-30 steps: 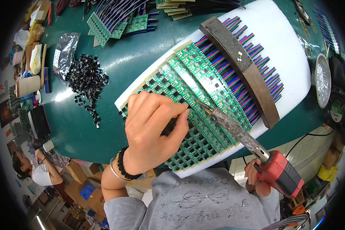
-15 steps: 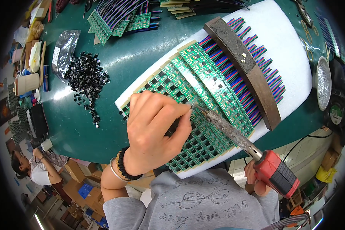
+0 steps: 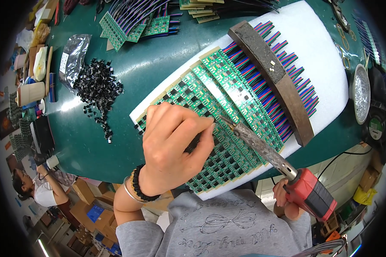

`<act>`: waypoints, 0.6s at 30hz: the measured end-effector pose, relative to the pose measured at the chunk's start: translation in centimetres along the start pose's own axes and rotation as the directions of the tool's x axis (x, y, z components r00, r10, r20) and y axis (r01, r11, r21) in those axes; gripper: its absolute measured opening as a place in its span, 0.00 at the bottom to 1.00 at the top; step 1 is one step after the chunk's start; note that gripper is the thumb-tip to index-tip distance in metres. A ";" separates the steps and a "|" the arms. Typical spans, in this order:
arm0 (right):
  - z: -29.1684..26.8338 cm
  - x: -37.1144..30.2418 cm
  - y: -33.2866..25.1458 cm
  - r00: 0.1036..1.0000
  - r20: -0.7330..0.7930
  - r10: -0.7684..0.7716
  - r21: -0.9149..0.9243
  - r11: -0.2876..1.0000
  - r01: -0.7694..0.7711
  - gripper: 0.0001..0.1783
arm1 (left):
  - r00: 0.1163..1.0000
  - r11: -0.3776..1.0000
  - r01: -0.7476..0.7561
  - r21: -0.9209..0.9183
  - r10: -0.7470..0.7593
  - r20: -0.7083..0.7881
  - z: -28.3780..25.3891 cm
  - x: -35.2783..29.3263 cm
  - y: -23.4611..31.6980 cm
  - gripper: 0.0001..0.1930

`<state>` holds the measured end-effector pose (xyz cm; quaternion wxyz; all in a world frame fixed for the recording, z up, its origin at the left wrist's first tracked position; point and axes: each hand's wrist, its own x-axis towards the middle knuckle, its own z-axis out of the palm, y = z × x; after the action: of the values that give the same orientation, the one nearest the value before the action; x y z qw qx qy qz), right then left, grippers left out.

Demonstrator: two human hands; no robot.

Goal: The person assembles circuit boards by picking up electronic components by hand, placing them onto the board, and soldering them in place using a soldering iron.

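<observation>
My left hand is over the green circuit boards, thumb and forefinger pinched together. What they hold, if anything, is too small to make out. My right hand, at the lower right, grips a soldering iron by its red and black handle. The iron's tip points at the boards just right of my left fingertips, a small gap apart from them. Rows of small black parts sit on the boards nearest me. A dark heavy bar lies across the coloured wires that run from the boards, all on a white foam sheet.
On the green table, a pile of small black parts lies beside a clear plastic bag. More wired boards are stacked at the back. A metal dish and pliers lie at the right. Another person is at the far left.
The soldering iron's tip has drawn slightly right, away from my left fingertips. My left hand stays almost still in its pinch.
</observation>
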<state>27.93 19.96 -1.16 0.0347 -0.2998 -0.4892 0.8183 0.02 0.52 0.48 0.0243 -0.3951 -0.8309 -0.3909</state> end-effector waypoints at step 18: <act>4.1 3.6 1.4 0.837 0.092 -0.540 -0.094 0.832 0.547 0.43 | 0.971 0.846 0.144 0.513 -0.021 -0.238 -6.5 -4.0 -3.5 0.08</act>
<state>23.21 17.34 -2.51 0.2331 -0.1248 -0.6018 0.7536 -1.41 -7.73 1.39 0.2077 -0.2905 -0.9143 -0.1909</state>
